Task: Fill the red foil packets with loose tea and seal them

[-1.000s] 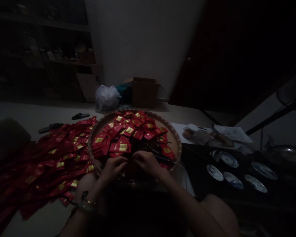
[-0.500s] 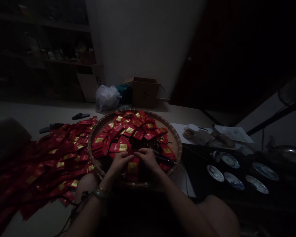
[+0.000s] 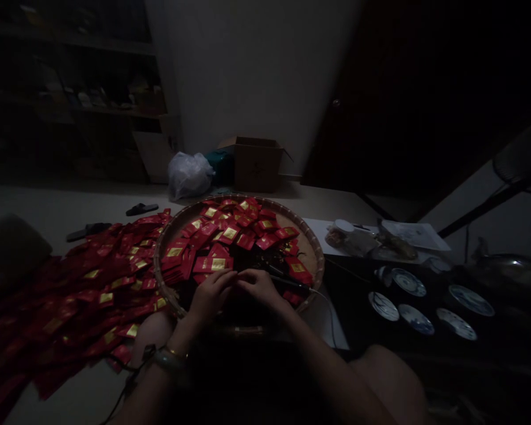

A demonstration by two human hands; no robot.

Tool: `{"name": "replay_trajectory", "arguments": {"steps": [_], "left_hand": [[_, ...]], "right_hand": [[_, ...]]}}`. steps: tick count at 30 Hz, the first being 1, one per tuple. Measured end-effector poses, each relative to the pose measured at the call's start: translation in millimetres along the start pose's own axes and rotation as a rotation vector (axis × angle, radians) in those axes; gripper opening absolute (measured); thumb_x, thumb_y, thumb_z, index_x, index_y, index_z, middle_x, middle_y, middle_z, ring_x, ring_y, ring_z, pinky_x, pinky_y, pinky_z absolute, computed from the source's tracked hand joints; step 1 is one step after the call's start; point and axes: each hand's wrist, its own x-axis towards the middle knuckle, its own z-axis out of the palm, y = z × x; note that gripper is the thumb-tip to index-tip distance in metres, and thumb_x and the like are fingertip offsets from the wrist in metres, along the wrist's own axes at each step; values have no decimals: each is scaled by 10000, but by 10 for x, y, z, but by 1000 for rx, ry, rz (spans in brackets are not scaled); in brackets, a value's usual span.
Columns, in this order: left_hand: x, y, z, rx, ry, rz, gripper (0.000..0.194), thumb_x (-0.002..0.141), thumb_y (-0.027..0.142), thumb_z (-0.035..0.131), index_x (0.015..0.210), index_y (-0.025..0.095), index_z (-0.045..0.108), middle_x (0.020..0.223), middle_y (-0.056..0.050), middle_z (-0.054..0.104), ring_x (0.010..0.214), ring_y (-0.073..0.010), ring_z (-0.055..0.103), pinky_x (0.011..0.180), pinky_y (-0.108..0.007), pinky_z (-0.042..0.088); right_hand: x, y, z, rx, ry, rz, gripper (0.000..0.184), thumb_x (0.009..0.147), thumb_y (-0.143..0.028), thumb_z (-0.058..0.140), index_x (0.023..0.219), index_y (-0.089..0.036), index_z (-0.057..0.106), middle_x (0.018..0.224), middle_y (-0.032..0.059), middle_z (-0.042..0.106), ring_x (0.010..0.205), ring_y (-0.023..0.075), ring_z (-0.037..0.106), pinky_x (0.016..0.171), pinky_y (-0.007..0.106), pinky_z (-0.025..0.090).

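My left hand (image 3: 212,292) and my right hand (image 3: 260,286) meet fingertip to fingertip over the near part of a round woven bamboo tray (image 3: 316,251). Both are closed at the fingers; whatever is between them is too dark to make out. Just beyond the left fingers lies a red packet with a gold label (image 3: 213,264). A heap of similar red packets (image 3: 248,227) fills the tray's far side. Right of my right hand rests a slim black tool (image 3: 292,282) with a pale cable. Dark loose bits (image 3: 265,258) lie among the packets.
More red packets (image 3: 110,283) are piled on the floor at left, near slippers (image 3: 141,209). Small blue-and-white dishes (image 3: 416,319) and a lidded jar (image 3: 340,233) stand at right. Behind are a cardboard box (image 3: 256,165) and a white plastic bag (image 3: 189,175).
The red packet with a gold label that hung below my fingers is no longer visible there. My left hand has turned and its fingers now touch or nearly touch the right. The view shifted slightly.
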Motion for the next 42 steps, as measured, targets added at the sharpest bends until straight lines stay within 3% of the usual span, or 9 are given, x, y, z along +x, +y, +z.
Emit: {"name": "replay_trajectory", "arguments": {"steps": [4,7,12,14,19,25,30,36,42], "left_hand": [[-70,-50,-102,269,73,250,343,891,201,509,1231,224,552,1188,-109,618,1061,-210,611,883,-339,536],[-75,-28,-123,320,100,321,392,895,172,500,1286,207,497,1205,-128,597,1099,-219,586,896,-347,534],[-73,10,-114,316,75,395,424,914,147,455,1336,185,435,1146,-116,623,1063,-196,599,887,-318,538],[-79,32,-135,325,75,411,406,917,138,446,1321,174,449,1156,-117,621,1093,-200,580,903,-326,528],[-64,112,-233,340,30,374,287,928,159,418,1163,185,581,1067,-95,648,1075,-215,557,918,-380,500],[101,136,-368,222,-97,242,188,905,191,477,873,186,662,749,-45,619,806,-179,536,710,-298,507],[159,160,-466,117,-282,177,139,838,172,565,817,223,692,1036,-61,652,983,-198,562,809,-305,496],[193,280,-377,97,-391,44,165,812,145,563,832,209,713,1160,-86,614,853,-156,634,733,-249,500],[251,328,-301,94,-341,24,182,778,152,598,871,244,725,1021,-47,661,851,-164,633,707,-229,482]], "right_hand": [[-58,81,-117,-19,-9,23,298,834,-359,525,1019,-183,679,1010,61,707,939,212,643,848,345,486],[-122,195,-230,-267,-99,84,338,862,-296,480,1117,-145,642,1129,121,660,1047,234,600,940,376,436],[-209,250,-233,-634,-517,151,913,640,-435,741,1417,-151,354,1466,186,333,1315,371,326,1052,479,304],[-206,221,-188,-698,-548,157,959,571,-424,789,1404,-181,381,1426,183,389,1262,375,390,1009,475,351],[-177,205,-175,-650,-449,49,490,628,-132,709,1111,-192,654,1140,107,634,1010,232,599,877,310,441],[-226,282,-242,-639,-410,111,359,599,-52,630,927,-178,706,944,64,710,861,211,648,733,264,463],[-180,243,-373,-439,-155,91,283,627,-47,597,850,-176,714,884,47,723,835,197,655,770,287,474],[-5,-188,-431,-10,247,20,233,674,-244,668,893,-167,675,914,49,705,870,199,644,827,334,483],[-7,-549,-160,-58,207,-140,162,684,-200,647,843,-196,678,901,39,690,859,183,629,804,319,492]]}}
